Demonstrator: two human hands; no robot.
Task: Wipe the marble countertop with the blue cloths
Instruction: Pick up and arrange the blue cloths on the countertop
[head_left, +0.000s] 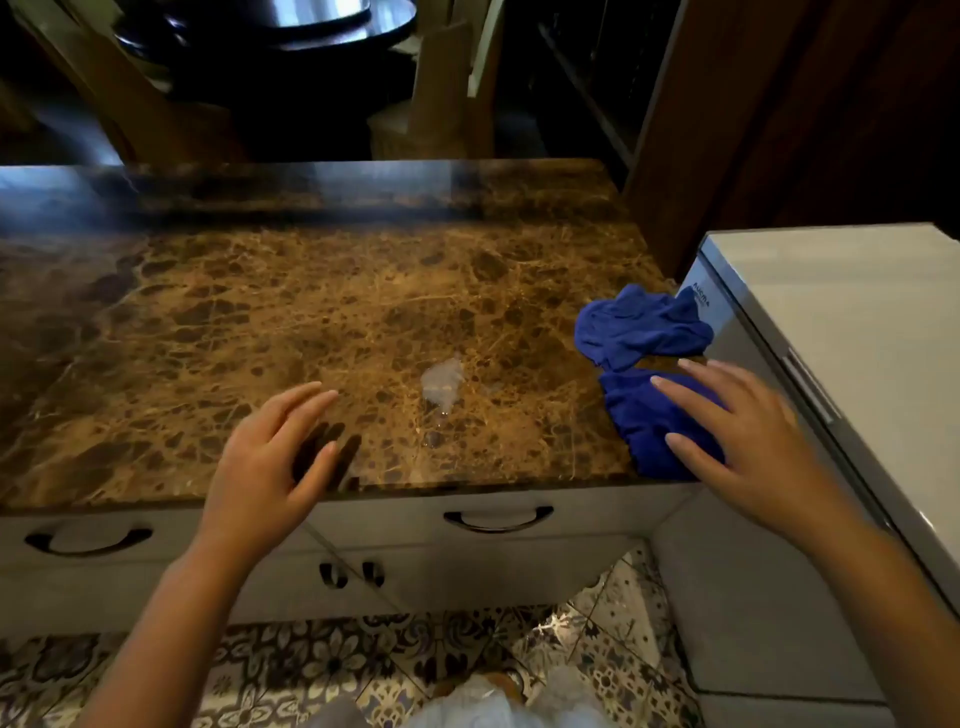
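Brown veined marble surface (260, 322) in the head view appears unwiped, a pale wet smear (441, 382) remaining mid-front: the right hand (748, 441) lies spread, ungripping, on the nearer crumpled blue cloth (644, 431), the farther crumpled blue cloth (641, 325) untouched, left hand (265, 467) open and empty.

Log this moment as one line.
right hand open over near blue cloth | left hand open, empty | spill unwiped
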